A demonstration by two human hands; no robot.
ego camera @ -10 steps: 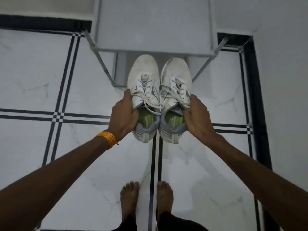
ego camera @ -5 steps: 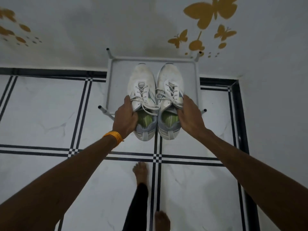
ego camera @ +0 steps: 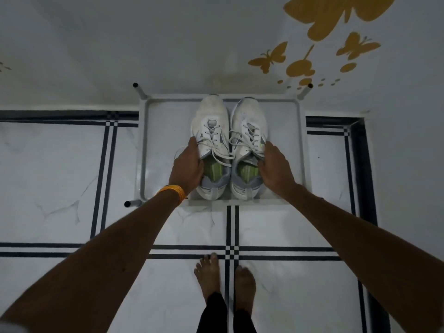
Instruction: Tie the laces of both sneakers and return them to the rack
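Floor tiles [ego camera: 60, 169], white marble with dark inlaid lines, fill most of the view, and a pale wall [ego camera: 144, 39] with yellow butterfly decals [ego camera: 336, 18] rises behind. Against that wall stands the rack [ego camera: 165, 131], a pale tray-like top shelf on thin legs with a raised rim. Both sneakers sit side by side over this shelf, toes to the wall: the left sneaker [ego camera: 212, 121] and the right sneaker [ego camera: 249, 121], touching along their inner sides. Whether their soles already rest on the shelf I cannot tell.

Each shoe is gripped at its collar. The left hand [ego camera: 188, 168], an orange band [ego camera: 171, 192] on its wrist, has its fingers closed on the left sneaker's outer edge; the right hand [ego camera: 275, 168] clasps the right sneaker likewise.

Risks, as I judge them: the heels lie close to the shelf's front rim, so letting go early could tip a shoe onto the floor. The laces [ego camera: 221, 152] look loosely looped, one strand trailing across between the shoes; a finger catching it on withdrawal might pull a bow undone.
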